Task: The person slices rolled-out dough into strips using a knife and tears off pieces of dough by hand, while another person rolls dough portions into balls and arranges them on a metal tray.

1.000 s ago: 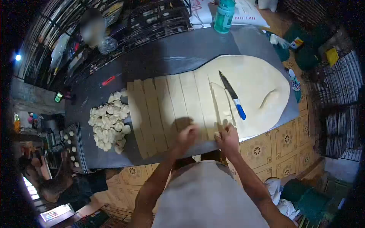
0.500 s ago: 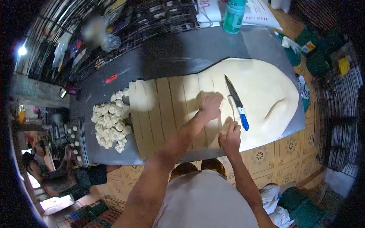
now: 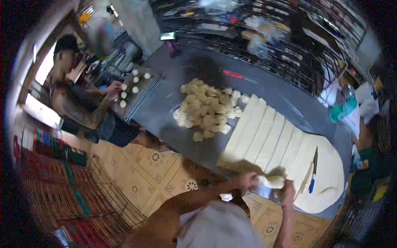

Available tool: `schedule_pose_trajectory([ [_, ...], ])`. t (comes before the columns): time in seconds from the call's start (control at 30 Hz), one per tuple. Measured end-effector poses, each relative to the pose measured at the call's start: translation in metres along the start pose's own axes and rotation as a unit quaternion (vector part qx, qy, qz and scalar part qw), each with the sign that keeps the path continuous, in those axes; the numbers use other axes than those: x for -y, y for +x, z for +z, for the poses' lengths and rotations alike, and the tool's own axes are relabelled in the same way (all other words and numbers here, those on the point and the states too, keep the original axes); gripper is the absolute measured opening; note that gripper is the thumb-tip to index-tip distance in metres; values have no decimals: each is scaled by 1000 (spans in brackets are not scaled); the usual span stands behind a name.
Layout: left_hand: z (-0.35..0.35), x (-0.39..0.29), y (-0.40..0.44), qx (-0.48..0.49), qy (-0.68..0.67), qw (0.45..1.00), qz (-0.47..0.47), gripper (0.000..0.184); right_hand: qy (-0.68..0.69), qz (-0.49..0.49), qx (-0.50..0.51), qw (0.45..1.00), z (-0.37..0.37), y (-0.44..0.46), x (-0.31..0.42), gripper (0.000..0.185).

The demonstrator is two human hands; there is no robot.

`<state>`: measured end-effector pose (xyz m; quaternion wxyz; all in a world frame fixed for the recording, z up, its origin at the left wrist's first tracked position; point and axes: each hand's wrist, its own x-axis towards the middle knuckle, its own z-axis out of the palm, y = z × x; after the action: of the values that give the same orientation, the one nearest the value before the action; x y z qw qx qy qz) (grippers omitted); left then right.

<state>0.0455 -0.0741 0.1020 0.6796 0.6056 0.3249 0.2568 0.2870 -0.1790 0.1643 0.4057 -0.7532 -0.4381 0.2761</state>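
A pale piece of dough stretches between my two hands, held over the near edge of the dough sheet. My left hand, blurred, closes on its left end. Its right end is in the fingers of my right hand. Below and beyond lies the flat dough sheet, with its left part cut into several long strips. A knife with a blue and white handle rests on the uncut part, right of my right hand. Left of the strips is a heap of small dough lumps.
A red cutter-like object lies on the dark table behind the heap. At the back right is a green bottle. On the left, a co-worker handles round dough balls on a tray. Racks stand behind.
My view has swung left, bringing the co-worker fully in. My hands have come off the sheet toward me and now hold a piece of dough between them. The knife still rests on the sheet.
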Motion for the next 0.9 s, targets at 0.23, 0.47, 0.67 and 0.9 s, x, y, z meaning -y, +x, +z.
schedule_pose_trajectory([
  [0.23,-186,4,-105,-172,-171,967,-74,30,-199,-257,256,910,97,-11,190,42],
  [0.47,-192,2,-111,-171,-83,981,-20,35,-469,-333,236,783,180,75,105,37],
  [0.67,-187,-36,-94,-206,16,978,-41,39,-232,-458,235,825,219,52,136,41],
  [0.9,-148,-62,-82,-244,114,944,-188,39,-136,-393,386,824,197,57,141,44],
])
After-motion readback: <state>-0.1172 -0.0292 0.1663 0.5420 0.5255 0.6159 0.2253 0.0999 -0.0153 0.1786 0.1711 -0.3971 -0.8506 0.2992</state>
